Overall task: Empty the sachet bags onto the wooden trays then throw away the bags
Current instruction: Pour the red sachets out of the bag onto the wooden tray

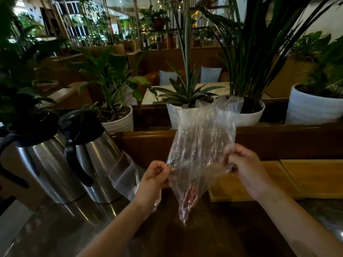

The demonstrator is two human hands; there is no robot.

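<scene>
Clear plastic bag (202, 145) held up mid-frame, above the dark countertop (213, 234). Left hand (154, 179) pinches its left edge, fingers pressed together on the film. Right hand (246, 171) grips the right edge, fingers closed on it.

Hard to read: something reddish (189, 198) sits in the bag's lower corner, blurred, can't tell what. A second clear bag (123, 175) lies against the right-hand steel jug (96, 160), partly hidden behind the left wrist. Another steel jug (42, 164) at left, its handle cut off by the frame edge.

Surface: dark glossy counter, wooden ledge (148, 143) behind it. Two wooden trays (289, 179) lie side by side at right, behind the right forearm; far tray is cut off by the right edge. Both look bare where visible.

Room: dim, potted plants (185, 89) in white pots along the ledge, booth seating with cushions (210, 75) beyond.

Open counter lower centre between the forearms; jugs crowd the left.
</scene>
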